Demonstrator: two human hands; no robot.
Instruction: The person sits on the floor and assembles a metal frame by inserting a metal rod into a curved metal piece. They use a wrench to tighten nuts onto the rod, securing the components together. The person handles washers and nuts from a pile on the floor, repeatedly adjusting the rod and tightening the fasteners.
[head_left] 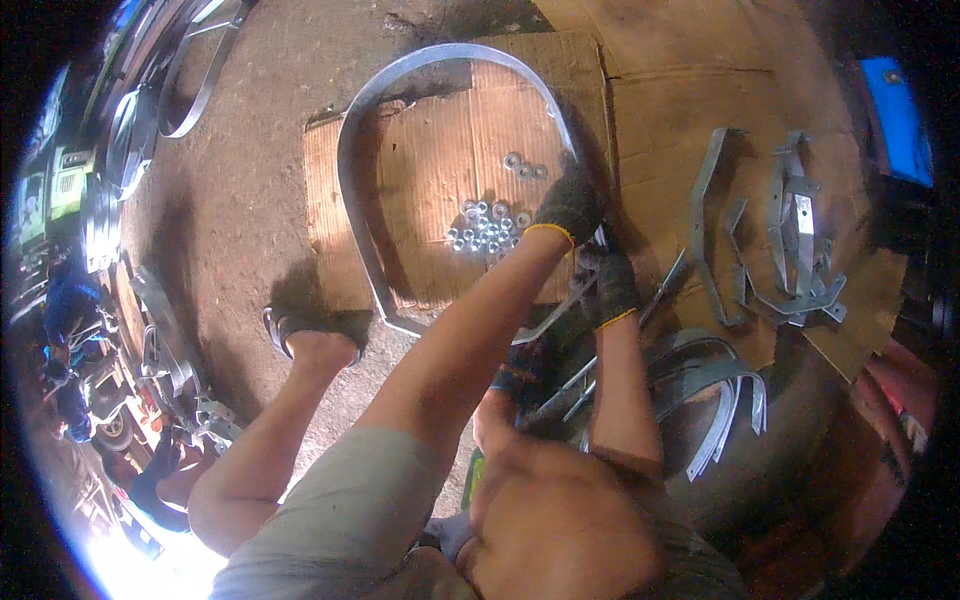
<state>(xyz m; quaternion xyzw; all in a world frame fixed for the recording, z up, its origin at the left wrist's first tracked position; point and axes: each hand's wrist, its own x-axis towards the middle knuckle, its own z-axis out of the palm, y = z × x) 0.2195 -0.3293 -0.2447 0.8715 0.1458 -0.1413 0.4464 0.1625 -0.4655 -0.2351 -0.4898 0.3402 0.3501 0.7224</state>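
Note:
A large bent metal band (352, 195), curved into an open loop, stands over a cardboard sheet (420, 200) on the ground. My left hand (570, 205), in a dark knit glove with a yellow cuff, is closed on the band's right side. Just below it, my right hand (610, 285), gloved alike, is closed at the band's lower right part. A bit of shiny metal shows between the two hands; its kind is hidden. Inside the loop lie a heap of nuts (485, 230) and a few washers (524, 171).
Angled metal brackets (800, 240) lie on more cardboard at the right. Curved metal strips (725, 400) rest beside my right forearm. At the far left are other metal bands (190, 90) and a person (150, 490). My sandalled left foot (315, 340) stands near the loop's lower left.

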